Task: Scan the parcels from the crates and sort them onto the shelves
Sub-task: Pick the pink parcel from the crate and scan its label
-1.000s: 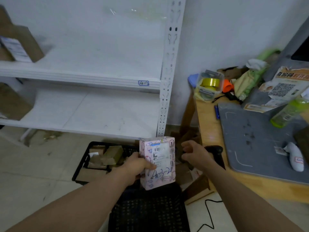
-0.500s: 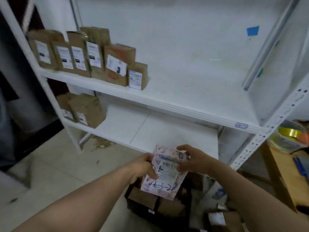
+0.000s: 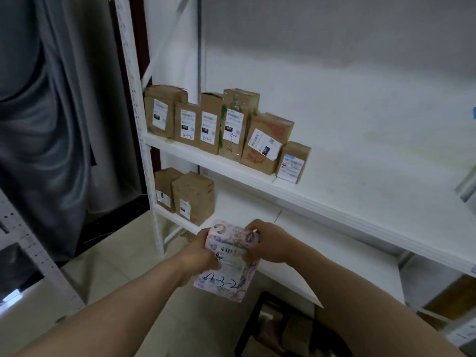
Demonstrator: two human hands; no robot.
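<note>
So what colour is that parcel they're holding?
The parcel is pale pink with purplish doodles printed all over; the head view shows it.

Both hands hold a pink parcel (image 3: pixel 226 261) marked "4-3-2" in front of the white shelves (image 3: pixel 322 202): the left hand (image 3: pixel 202 249) grips its left edge, the right hand (image 3: pixel 265 240) its upper right corner. Six brown boxes (image 3: pixel 219 124) stand in a row on the upper shelf, two boxes (image 3: pixel 188 195) on the lower one. A black crate (image 3: pixel 257 328) sits on the floor below, and a grey curtain (image 3: pixel 51 112) hangs left.
</note>
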